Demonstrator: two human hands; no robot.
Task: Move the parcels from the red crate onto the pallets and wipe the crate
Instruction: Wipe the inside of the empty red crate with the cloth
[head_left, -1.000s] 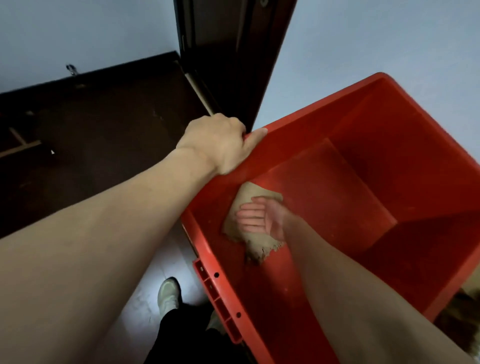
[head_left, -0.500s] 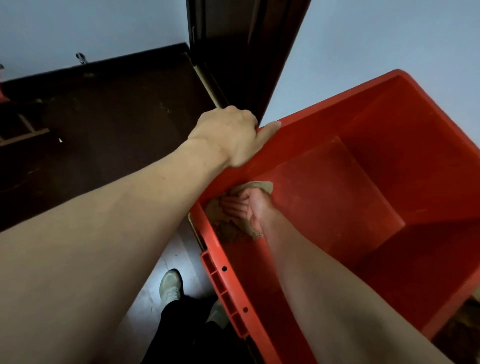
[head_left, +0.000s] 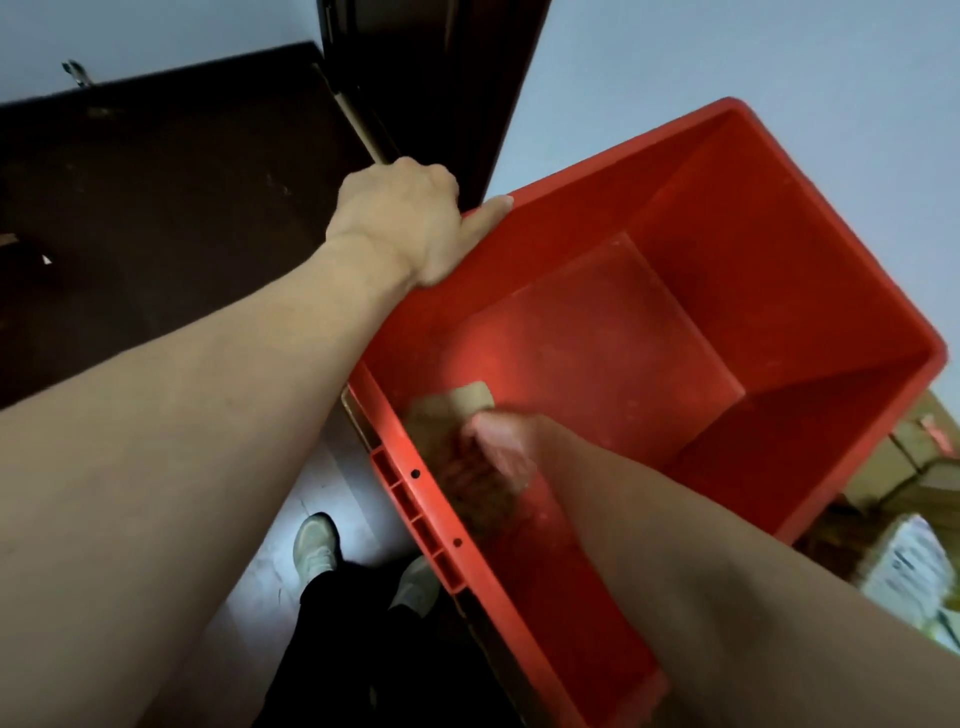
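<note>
Red plastic crate (head_left: 727, 234), a deep rectangular bin with a ribbed rim, is tipped with its open mouth toward the person, in front of a pale wall (head_left: 727, 52) and just beside a dark brown door (head_left: 156, 197). The left hand (head_left: 405, 223) clamps the rim at the crate's far left corner, fingers curled over the outside and thumb laid along the top edge. The right hand (head_left: 493, 457) reaches inside, well apart from the left, and presses a tan cloth (head_left: 467, 400) against the inner wall by the near left corner; its fingers look stretched flat over the cloth, though blur softens them. Past the crate's lower right edge lie brown cardboard parcels (head_left: 919, 452), one with a small red label, and a white wrapped parcel (head_left: 909, 566) with dark print; neither marking is sharp enough to read. Below, two pale shoes (head_left: 314, 540) stand on the light floor (head_left: 322, 483).
</note>
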